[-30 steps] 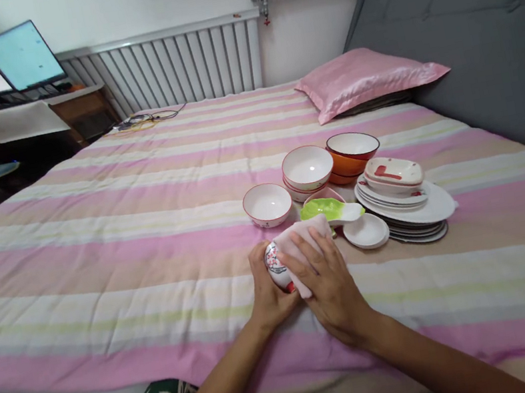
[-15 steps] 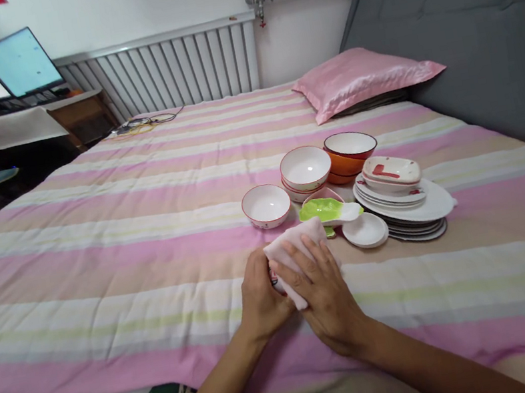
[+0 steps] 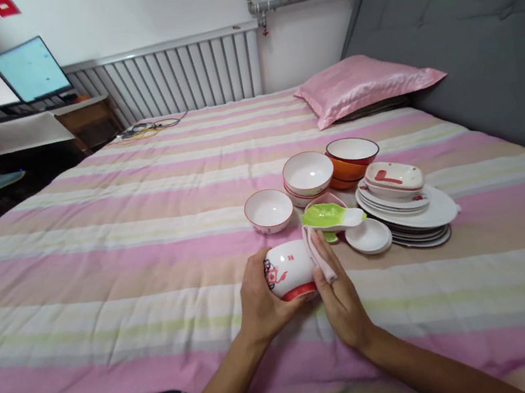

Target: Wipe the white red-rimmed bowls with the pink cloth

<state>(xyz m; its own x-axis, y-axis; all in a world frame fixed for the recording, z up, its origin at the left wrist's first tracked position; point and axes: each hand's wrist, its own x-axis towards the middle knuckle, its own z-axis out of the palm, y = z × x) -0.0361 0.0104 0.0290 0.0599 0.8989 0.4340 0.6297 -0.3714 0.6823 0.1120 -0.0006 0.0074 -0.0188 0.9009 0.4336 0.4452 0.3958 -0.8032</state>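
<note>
My left hand point(image 3: 260, 298) is closed round the left side of a white bowl point(image 3: 291, 264) with red and black drawings and a red base. The bowl is held tilted on its side above the bed's front part. A folded pale pink cloth point(image 3: 320, 255) is pressed to the bowl's right side by my right hand point(image 3: 341, 298), whose fingers lie along the cloth. Just beyond the hands are a green leaf-shaped dish point(image 3: 324, 215), a small white dish point(image 3: 368, 237) and a red-rimmed white bowl point(image 3: 269, 210).
Behind stand stacked red-rimmed bowls point(image 3: 308, 173) and orange bowls point(image 3: 347, 171). To the right, a stack of plates point(image 3: 439, 206) carries small rectangular dishes point(image 3: 395, 175). A pink pillow point(image 3: 369, 84) lies on the striped bedspread point(image 3: 149, 243) near the grey headboard point(image 3: 471, 51). Cables point(image 3: 153, 126) lie at the far left.
My right hand and the cloth have moved from the front of the bowl round to its right side. The bowl's decorated side now shows. My left hand keeps its grip.
</note>
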